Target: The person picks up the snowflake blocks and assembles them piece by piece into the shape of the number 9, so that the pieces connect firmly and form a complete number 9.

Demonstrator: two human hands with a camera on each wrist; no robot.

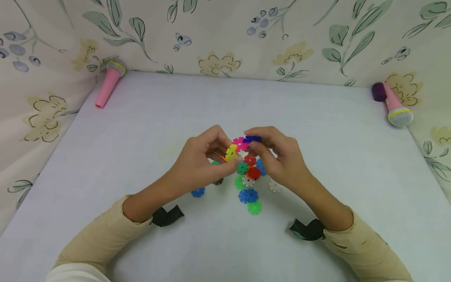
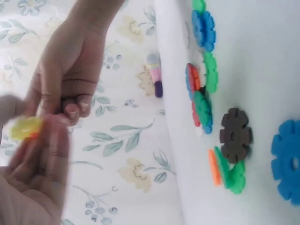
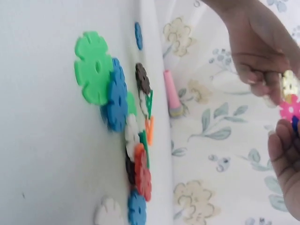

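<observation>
Above the pile, both hands hold a short chain of notched plastic flower discs. My left hand point(image 1: 199, 158) pinches the yellow disc point(image 1: 231, 153) between thumb and fingers, with a bit of orange showing behind it. My right hand point(image 1: 283, 154) grips the dark blue disc point(image 1: 252, 139) at the chain's other end. Between them sits a pink disc point(image 1: 240, 144), its edges meeting the yellow and the blue; in the right wrist view the pink disc point(image 3: 290, 110) shows between both hands' fingertips. Motion blurs the left fingers in the left wrist view.
Loose discs lie under and in front of the hands: red point(image 1: 253, 172), green point(image 1: 254, 207), blue point(image 1: 198, 192), white point(image 1: 275, 186) and brown point(image 2: 236, 135) among them. Pink toy microphones lie at the back left point(image 1: 108, 86) and back right point(image 1: 394, 100). A flowered cloth point(image 1: 218, 39) borders the white table.
</observation>
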